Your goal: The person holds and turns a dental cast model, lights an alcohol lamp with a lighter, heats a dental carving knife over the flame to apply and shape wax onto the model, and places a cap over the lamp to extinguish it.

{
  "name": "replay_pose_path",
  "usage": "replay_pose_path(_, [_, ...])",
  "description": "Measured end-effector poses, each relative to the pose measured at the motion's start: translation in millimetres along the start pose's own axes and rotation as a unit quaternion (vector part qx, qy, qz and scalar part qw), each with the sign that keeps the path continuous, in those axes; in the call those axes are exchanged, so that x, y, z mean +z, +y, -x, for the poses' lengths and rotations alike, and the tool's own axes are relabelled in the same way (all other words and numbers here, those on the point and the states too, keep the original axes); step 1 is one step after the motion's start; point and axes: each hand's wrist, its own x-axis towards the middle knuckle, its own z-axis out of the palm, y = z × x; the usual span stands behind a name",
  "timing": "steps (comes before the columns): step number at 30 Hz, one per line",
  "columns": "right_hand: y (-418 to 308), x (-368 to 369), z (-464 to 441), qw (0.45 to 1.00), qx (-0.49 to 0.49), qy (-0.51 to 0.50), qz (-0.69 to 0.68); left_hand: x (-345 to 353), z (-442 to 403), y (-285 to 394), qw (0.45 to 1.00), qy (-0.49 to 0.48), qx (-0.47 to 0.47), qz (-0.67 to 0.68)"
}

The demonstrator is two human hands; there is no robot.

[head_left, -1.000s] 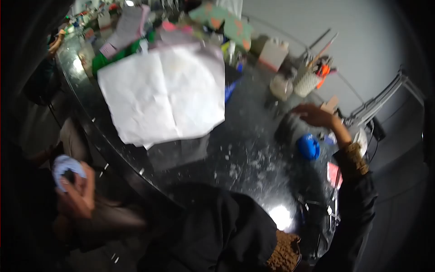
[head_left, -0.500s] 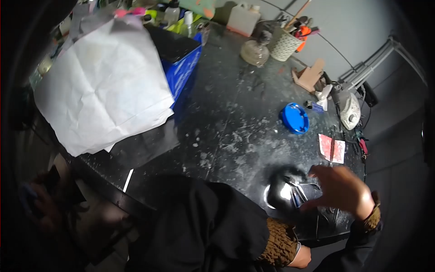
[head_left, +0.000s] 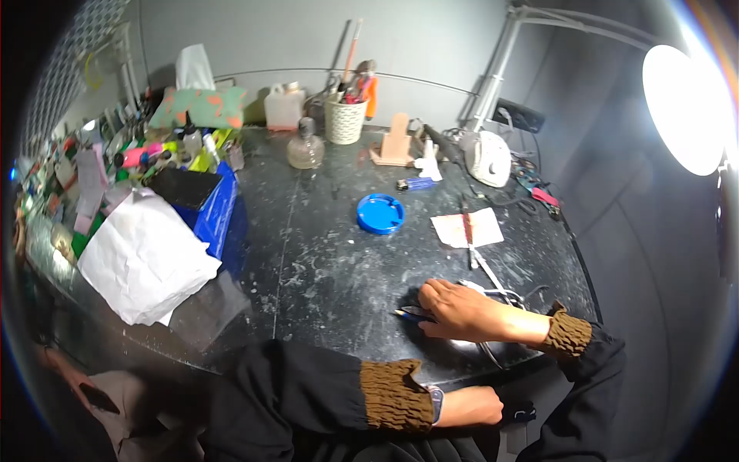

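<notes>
My right hand is on the dark table toward the front right, its fingers closed around a slim tool whose dark metal and blue tips stick out to the left. Under and behind that palm lie white and dark thin-handled tools, partly covered. My left hand, with a watch at the wrist, rests low, just off the table's front edge. Its fingers are turned down and hidden. Beyond the right hand, a thin stick-like tool lies on a stained paper square.
A blue round lid sits mid-table. White paper sheets lie beside a blue box at left. Behind stand a glass bottle and a woven cup. A bright lamp hangs right. Another person's hand shows lower left.
My right hand has gone from spread fingers above the shiny tools to closed around one at the table. The view has swung upward and levelled, bringing the lamp in.
</notes>
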Motion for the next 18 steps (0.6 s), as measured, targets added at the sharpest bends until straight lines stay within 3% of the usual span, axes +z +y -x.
replay_pose_path(3, [0.9,10.6,3.7,0.998,-0.007,0.061,0.001,-9.7,-0.8,-2.2,0.998,0.013,0.010,0.054])
replay_pose_path(8, [19.4,12.7,5.9,0.985,0.036,0.145,-0.092,-46.8,3.1,-3.1,0.982,0.151,0.061,-0.092])
replay_pose_path(11, [38.4,-7.7,13.8,0.965,0.071,0.167,-0.192,-72.2,20.0,-19.7,0.970,0.174,0.007,-0.170])
replay_pose_path(13, [37.9,-41.7,39.5,0.972,0.093,0.203,-0.076,-90.4,33.8,-37.0,0.977,0.124,-0.100,-0.143])
replay_pose_path(15, [42.2,-61.0,66.1,0.957,0.198,0.202,-0.058,-104.8,43.3,-60.1,0.968,0.012,-0.191,-0.160])
replay_pose_path(17, [60.5,-59.0,103.4,0.968,0.172,0.178,-0.033,-112.3,52.6,-76.9,0.974,0.061,-0.175,-0.130])
replay_pose_path(18, [69.2,-46.7,126.6,0.966,0.231,0.112,0.005,-112.8,54.3,-81.6,0.976,0.057,-0.190,-0.091])
